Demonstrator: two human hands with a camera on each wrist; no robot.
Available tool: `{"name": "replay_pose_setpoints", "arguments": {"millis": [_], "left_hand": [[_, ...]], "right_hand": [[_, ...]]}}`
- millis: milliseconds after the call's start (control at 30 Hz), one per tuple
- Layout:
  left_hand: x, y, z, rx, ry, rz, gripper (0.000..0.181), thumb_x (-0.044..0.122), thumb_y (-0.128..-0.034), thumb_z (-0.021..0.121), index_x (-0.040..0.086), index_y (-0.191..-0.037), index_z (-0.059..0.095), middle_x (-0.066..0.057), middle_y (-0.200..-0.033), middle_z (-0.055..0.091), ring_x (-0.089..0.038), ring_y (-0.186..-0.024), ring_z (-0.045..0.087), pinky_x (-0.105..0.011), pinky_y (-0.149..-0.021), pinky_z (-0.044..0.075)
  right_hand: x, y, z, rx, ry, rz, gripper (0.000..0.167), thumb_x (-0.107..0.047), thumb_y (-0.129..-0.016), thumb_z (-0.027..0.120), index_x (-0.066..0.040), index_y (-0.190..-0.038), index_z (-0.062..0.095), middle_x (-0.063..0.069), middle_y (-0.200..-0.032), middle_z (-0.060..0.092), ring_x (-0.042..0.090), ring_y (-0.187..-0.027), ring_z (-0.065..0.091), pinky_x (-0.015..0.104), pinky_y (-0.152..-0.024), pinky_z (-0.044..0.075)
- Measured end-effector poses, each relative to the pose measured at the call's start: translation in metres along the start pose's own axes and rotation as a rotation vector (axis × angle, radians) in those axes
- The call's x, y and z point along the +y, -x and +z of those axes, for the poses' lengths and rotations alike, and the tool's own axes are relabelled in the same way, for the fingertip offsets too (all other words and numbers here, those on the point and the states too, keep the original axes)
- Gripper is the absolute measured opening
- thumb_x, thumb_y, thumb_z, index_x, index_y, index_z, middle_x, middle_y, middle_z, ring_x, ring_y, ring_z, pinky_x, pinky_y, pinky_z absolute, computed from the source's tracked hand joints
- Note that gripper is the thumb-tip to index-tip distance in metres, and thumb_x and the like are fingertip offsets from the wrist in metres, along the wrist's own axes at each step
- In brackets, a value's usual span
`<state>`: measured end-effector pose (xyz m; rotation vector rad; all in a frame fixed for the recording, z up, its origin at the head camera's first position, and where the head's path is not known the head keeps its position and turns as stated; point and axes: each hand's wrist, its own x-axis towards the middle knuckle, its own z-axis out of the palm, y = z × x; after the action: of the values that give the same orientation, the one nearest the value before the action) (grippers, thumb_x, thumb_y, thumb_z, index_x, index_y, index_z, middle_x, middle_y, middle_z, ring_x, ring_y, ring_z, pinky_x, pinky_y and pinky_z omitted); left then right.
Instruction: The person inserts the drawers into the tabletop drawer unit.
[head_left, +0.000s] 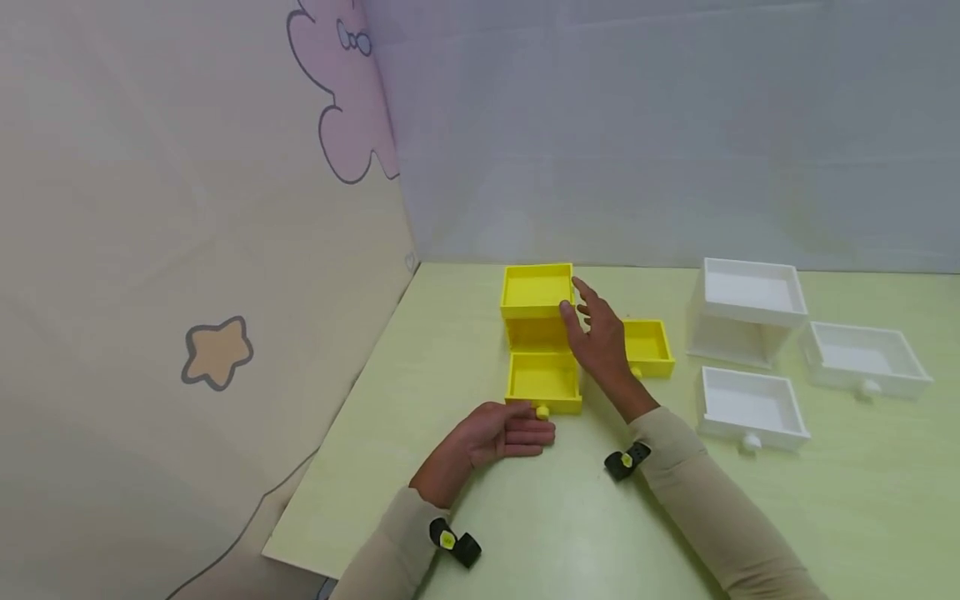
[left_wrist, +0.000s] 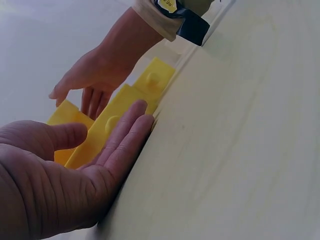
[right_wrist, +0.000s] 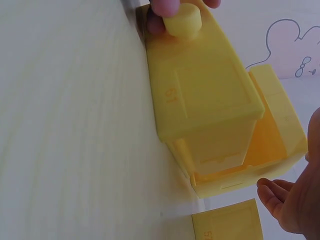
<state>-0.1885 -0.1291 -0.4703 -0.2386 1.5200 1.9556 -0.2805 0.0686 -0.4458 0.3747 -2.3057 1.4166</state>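
A yellow cabinet (head_left: 538, 312) with a tray-like top stands at the table's far left. In front of its opening lies a yellow drawer (head_left: 543, 405), its round knob (right_wrist: 186, 22) facing me. My left hand (head_left: 498, 433) lies palm up by the knob, with straight fingers in front of the drawer and the thumb apart in the left wrist view. At the cabinet's right side, my right hand (head_left: 602, 337) has its thumb and fingers spread near the top corner; whether they touch it I cannot tell. Behind this hand sits a second yellow drawer (head_left: 651, 371), partly hidden.
To the right stands a white cabinet (head_left: 750, 315), with one white drawer (head_left: 753, 429) in front of it and another white drawer (head_left: 870, 379) beside it. A pale wall (head_left: 637, 167) runs along the table's back. The table's left edge borders a patterned wall (head_left: 135, 208).
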Motion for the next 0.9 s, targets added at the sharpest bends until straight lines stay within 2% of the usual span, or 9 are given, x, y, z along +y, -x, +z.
{"name": "replay_pose_setpoints", "arguments": {"millis": [133, 267, 400, 633, 900], "left_hand": [[-0.006, 0.002, 0.001, 0.028, 0.021, 0.012, 0.035, 0.023, -0.1008, 0.059, -0.008, -0.118, 0.063, -0.023, -0.110, 0.071, -0.032, -0.101, 0.070, -0.043, -0.084, 0.056], [-0.009, 0.004, 0.003, 0.050, 0.072, 0.029, 0.033, 0.019, -0.1000, 0.059, -0.007, -0.119, 0.064, -0.023, -0.108, 0.071, -0.034, -0.101, 0.070, -0.044, -0.085, 0.055], [-0.010, 0.007, 0.007, 0.114, 0.103, 0.059, 0.032, 0.017, -0.0989, 0.061, -0.009, -0.118, 0.065, -0.023, -0.104, 0.072, -0.033, -0.099, 0.071, -0.045, -0.083, 0.056], [-0.018, 0.011, 0.019, 0.217, 0.037, 0.122, 0.032, 0.016, -0.0967, 0.066, -0.009, -0.118, 0.065, -0.020, -0.101, 0.073, -0.028, -0.095, 0.073, -0.039, -0.078, 0.058], [-0.016, 0.009, 0.018, 0.222, 0.025, 0.181, 0.033, 0.016, -0.0959, 0.068, -0.011, -0.115, 0.066, -0.018, -0.098, 0.074, -0.022, -0.089, 0.074, -0.033, -0.076, 0.058]], "right_hand": [[0.002, 0.000, 0.003, -0.003, 0.006, 0.004, 0.045, -0.032, -0.105, 0.049, -0.011, -0.146, 0.050, 0.019, -0.137, 0.057, 0.038, -0.112, 0.063, 0.052, -0.091, 0.051], [0.002, 0.001, 0.004, 0.006, -0.004, 0.012, 0.045, -0.031, -0.104, 0.052, -0.010, -0.144, 0.052, 0.018, -0.137, 0.057, 0.038, -0.112, 0.063, 0.052, -0.090, 0.052], [0.000, 0.000, 0.008, 0.010, -0.021, 0.007, 0.045, -0.029, -0.104, 0.054, -0.010, -0.144, 0.053, 0.018, -0.137, 0.057, 0.038, -0.114, 0.063, 0.051, -0.091, 0.052], [-0.002, 0.002, 0.006, -0.033, -0.011, 0.009, 0.046, -0.029, -0.103, 0.055, -0.010, -0.145, 0.050, 0.021, -0.134, 0.058, 0.039, -0.115, 0.062, 0.051, -0.090, 0.052], [-0.001, -0.002, 0.004, -0.037, -0.058, 0.026, 0.047, -0.033, -0.103, 0.055, -0.011, -0.144, 0.051, 0.020, -0.139, 0.055, 0.040, -0.114, 0.063, 0.054, -0.088, 0.053]]}}
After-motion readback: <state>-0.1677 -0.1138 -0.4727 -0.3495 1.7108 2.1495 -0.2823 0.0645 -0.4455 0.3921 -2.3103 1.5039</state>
